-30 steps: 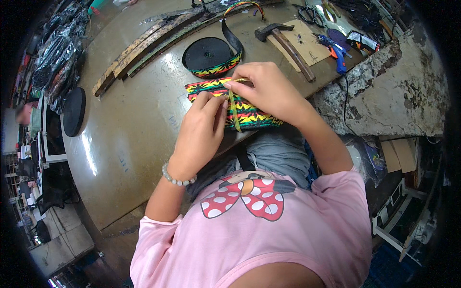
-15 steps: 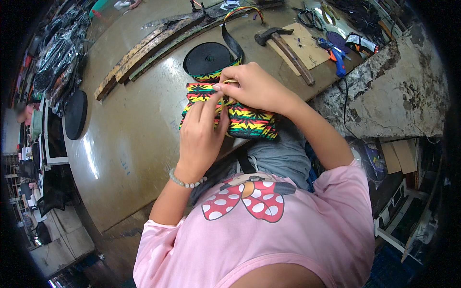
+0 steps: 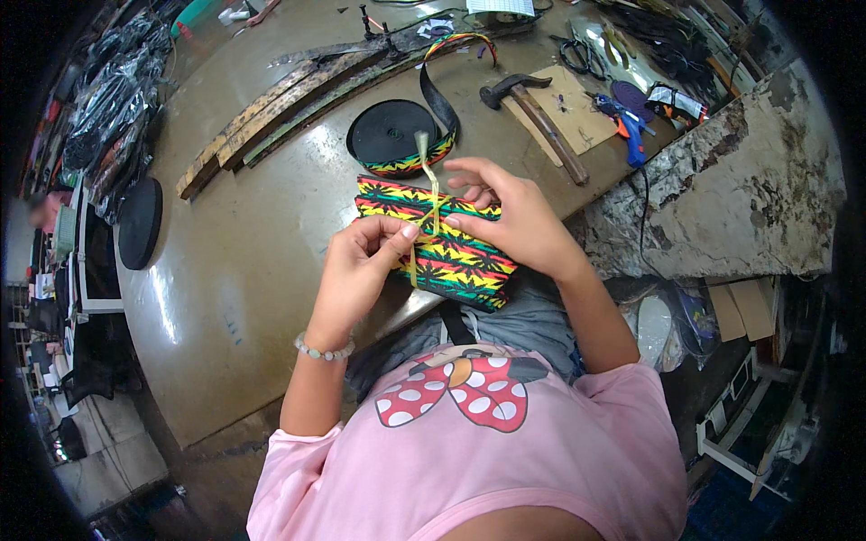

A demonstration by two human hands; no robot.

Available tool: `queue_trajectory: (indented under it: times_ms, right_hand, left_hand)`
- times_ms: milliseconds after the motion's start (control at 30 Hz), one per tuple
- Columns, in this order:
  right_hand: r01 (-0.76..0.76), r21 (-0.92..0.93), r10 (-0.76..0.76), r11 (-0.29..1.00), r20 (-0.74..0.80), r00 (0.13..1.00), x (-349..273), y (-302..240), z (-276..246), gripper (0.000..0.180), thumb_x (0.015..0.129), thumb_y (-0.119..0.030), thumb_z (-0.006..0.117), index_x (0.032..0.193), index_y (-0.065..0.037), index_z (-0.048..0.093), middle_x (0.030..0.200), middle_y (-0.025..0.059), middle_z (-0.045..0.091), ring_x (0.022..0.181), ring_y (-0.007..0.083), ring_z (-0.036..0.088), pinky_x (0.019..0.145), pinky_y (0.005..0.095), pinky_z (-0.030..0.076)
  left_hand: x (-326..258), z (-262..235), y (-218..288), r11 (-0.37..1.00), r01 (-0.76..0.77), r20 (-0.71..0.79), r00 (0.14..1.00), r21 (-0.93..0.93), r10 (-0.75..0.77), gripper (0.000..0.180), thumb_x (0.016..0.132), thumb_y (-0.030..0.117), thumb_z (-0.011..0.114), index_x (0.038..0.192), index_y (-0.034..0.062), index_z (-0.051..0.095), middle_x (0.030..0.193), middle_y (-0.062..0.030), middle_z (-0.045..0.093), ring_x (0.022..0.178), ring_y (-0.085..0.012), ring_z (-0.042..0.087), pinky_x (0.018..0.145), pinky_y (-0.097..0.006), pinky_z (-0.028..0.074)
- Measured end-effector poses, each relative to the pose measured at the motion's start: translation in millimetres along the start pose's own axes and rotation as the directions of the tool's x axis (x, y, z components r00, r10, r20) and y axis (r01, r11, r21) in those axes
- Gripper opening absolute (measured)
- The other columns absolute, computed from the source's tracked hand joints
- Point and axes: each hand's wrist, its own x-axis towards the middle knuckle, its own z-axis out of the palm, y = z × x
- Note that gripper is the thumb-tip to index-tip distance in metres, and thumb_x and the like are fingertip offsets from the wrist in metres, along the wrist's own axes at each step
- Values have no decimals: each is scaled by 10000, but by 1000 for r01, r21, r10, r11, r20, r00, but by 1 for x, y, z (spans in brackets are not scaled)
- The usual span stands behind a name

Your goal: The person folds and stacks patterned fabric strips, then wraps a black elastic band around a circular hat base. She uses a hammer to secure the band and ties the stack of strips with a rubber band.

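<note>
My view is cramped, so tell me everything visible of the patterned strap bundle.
The patterned strap bundle looks woven, in side-by-side bands of red, yellow and green with black leaf shapes. A yellow tie crosses its top. It lies slanted at the near edge of the table, seemingly jutting past it. The left hand pinches the tie; the right hand has its thumb apparently on the bundle, other fingers curled. Its underside is hidden.
</note>
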Motion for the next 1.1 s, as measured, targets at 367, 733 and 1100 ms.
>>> queue_trajectory:
  times_ms: [367, 733, 1100]
  right_hand:
    - [360, -229, -340, 904, 120, 933, -4, -29, 18, 221, 779, -84, 697, 980, -8, 644, 957, 118, 591, 934, 287, 577, 821, 370, 467]
    - [195, -68, -147, 978, 437, 887, 39, -30, -25, 178, 880, -167, 638, 872, 11, 639, 723, 76, 614, 681, 135, 580, 642, 279, 470]
    - [-19, -61, 38, 998, 310, 950, 36, 25, -8, 280, 870, -252, 658, 778, 3, 590, 594, 93, 563, 542, 122, 501, 499, 315, 387]
  left_hand:
    - [-7, -1, -2, 989, -116, -41, 992, 87, 120, 201, 904, 172, 656, 900, -30, 658, 734, 25, 606, 656, -24, 496, 585, -197, 410]
    - [-26, 16, 4, 751, -368, -168, 831, 549, 530, 106, 846, 78, 673, 813, -11, 624, 732, -110, 584, 597, -178, 576, 538, -310, 450]
    - [-38, 14, -6, 637, -363, -57, 840, 680, 540, 116, 795, 69, 703, 750, 16, 611, 700, -96, 546, 585, -253, 567, 524, -346, 449]
